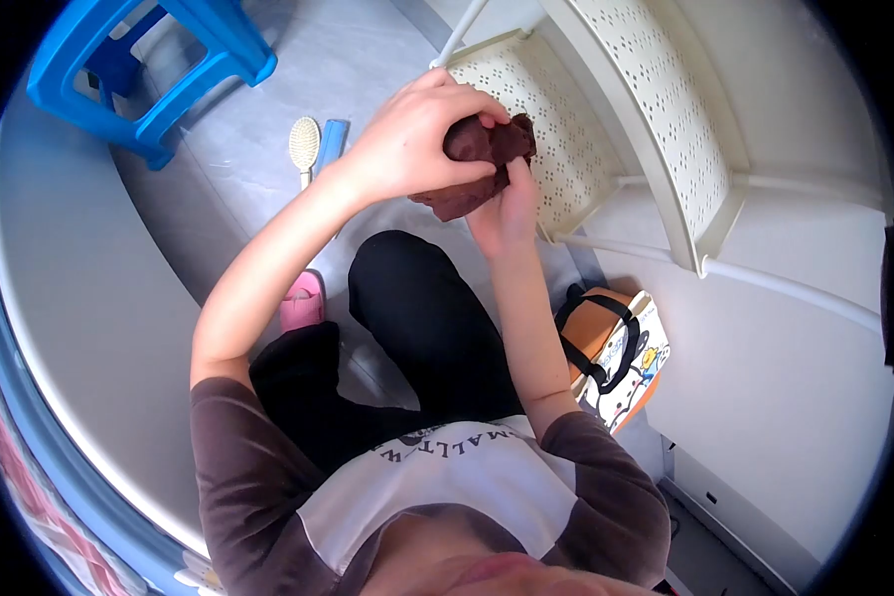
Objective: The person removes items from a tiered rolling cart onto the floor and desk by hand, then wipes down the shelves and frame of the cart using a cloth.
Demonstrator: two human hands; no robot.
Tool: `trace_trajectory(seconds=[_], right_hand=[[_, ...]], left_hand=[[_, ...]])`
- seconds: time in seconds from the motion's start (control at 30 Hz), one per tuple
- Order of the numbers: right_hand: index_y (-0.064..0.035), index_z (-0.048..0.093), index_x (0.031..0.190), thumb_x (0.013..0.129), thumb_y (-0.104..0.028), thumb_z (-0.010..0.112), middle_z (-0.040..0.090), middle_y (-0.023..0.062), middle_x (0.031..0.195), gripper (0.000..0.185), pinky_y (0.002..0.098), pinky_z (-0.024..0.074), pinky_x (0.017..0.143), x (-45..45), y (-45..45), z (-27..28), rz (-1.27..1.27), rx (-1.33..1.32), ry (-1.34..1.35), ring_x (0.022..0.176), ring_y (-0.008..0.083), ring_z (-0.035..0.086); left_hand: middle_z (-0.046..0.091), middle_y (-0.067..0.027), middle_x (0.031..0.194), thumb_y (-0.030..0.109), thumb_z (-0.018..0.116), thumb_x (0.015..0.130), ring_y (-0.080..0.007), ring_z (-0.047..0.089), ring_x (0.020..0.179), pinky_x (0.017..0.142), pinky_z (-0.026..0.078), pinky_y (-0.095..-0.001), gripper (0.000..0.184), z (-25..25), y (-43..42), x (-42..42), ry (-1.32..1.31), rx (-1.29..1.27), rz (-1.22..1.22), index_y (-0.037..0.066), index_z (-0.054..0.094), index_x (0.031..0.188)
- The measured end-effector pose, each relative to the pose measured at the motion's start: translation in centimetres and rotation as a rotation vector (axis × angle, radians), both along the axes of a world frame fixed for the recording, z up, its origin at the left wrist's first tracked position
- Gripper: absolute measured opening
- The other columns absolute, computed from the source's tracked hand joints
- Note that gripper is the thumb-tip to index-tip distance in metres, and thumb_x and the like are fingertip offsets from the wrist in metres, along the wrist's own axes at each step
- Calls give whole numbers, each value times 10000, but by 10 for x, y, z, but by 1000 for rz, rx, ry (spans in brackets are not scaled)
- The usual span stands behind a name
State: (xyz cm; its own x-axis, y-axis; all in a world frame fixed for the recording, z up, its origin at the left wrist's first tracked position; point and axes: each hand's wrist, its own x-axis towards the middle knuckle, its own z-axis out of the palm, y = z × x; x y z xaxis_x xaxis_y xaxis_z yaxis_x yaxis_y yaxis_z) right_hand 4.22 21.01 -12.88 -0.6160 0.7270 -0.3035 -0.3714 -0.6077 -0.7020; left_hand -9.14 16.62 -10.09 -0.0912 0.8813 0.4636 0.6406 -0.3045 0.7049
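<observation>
A crumpled dark reddish-brown cloth [455, 197] is up in front of me, beside the cream perforated shelf [571, 149]. My left hand [422, 134] grips it from the left, thumb and fingers curled round its bunched part. From below, my right hand [507, 214] holds the cloth at its right side, thumb pressed against it. Part of my right hand's fingers is hidden behind the fabric. The exact kind of cloth item cannot be made out.
An upper perforated shelf tier [656, 109] juts out at the right. A blue plastic stool [194, 84] stands at upper left. On the floor are a hairbrush [305, 144], a blue flat object [334, 141] and a printed tote bag [626, 363]. A pink slipper [303, 306] is on my foot.
</observation>
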Motion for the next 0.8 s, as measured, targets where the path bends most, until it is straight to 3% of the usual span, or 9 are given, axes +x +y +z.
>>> trace_trajectory(seconds=[0.17, 0.27, 0.37, 0.43, 0.5, 0.6, 0.63, 0.77, 0.8], right_hand=[[-30, 362, 1202, 878, -201, 386, 435, 78, 1190, 367, 345, 358, 935, 9, -1, -11, -126, 117, -68, 1106, 185, 427], [-13, 369, 1197, 828, -120, 475, 450, 79, 1175, 399, 334, 354, 931, 22, 4, -17, -194, 217, -69, 1082, 180, 440], [-2, 386, 1188, 795, -53, 497, 455, 82, 1167, 412, 326, 349, 925, 36, 3, 17, 22, 408, -395, 1063, 174, 448], [20, 420, 1146, 726, -129, 630, 494, 95, 1106, 493, 306, 381, 878, 39, 2, 28, 91, 459, -314, 1004, 184, 482], [21, 423, 1145, 717, -130, 639, 499, 102, 1096, 503, 307, 384, 877, 48, 4, 51, 228, 535, -252, 998, 190, 486], [14, 429, 1139, 742, -86, 593, 507, 99, 1082, 442, 314, 397, 869, 58, -4, 72, 384, 264, -159, 1000, 189, 494], [12, 432, 1136, 750, -79, 579, 509, 98, 1079, 424, 314, 401, 865, 61, -8, 77, 420, 151, -112, 998, 189, 499], [8, 425, 1149, 794, -60, 475, 526, 106, 1079, 364, 339, 424, 854, 75, -27, 76, 526, -105, -29, 993, 200, 520], [7, 424, 1150, 799, -54, 463, 525, 109, 1082, 358, 341, 427, 853, 75, -33, 78, 522, -123, -55, 991, 201, 522]], left_hand=[[555, -58, 924, 263, 652, 699, -169, 516, 864, 760, 435, -315, 339, -9, -4, 2, -283, -78, -13, 55, 560, 951], [527, -70, 972, 424, 544, 785, -145, 513, 868, 757, 448, -317, 457, -13, -6, 5, -1200, -330, 245, 45, 503, 1038], [428, -136, 1224, 536, 483, 783, -247, 451, 1089, 933, 360, -386, 698, -45, -20, 1, -1878, -663, -514, 16, 350, 1229], [369, -138, 1287, 424, 531, 797, -258, 382, 1165, 1000, 278, -395, 664, -29, -42, 36, -1724, -512, -199, 17, 302, 1269], [367, -133, 1287, 280, 587, 776, -257, 361, 1180, 1004, 271, -394, 624, -19, -55, 35, -1686, -545, -390, 57, 300, 1284], [293, -132, 1331, 114, 653, 684, -273, 331, 1200, 1010, 250, -404, 812, 23, -80, 43, -1615, -387, -259, 117, 173, 1340], [233, -133, 1358, 180, 719, 640, -293, 284, 1227, 1024, 204, -413, 955, 27, -88, 40, -1448, -428, -209, 117, 90, 1357], [244, -177, 1337, 237, 814, 492, -365, 202, 1246, 993, 256, -440, 1029, 60, -113, 55, 19, -181, 162, 143, 234, 1337], [340, -171, 1287, 189, 784, 543, -347, 320, 1193, 958, 312, -411, 846, 73, -115, 64, 234, -274, 147, 92, 371, 1275]])
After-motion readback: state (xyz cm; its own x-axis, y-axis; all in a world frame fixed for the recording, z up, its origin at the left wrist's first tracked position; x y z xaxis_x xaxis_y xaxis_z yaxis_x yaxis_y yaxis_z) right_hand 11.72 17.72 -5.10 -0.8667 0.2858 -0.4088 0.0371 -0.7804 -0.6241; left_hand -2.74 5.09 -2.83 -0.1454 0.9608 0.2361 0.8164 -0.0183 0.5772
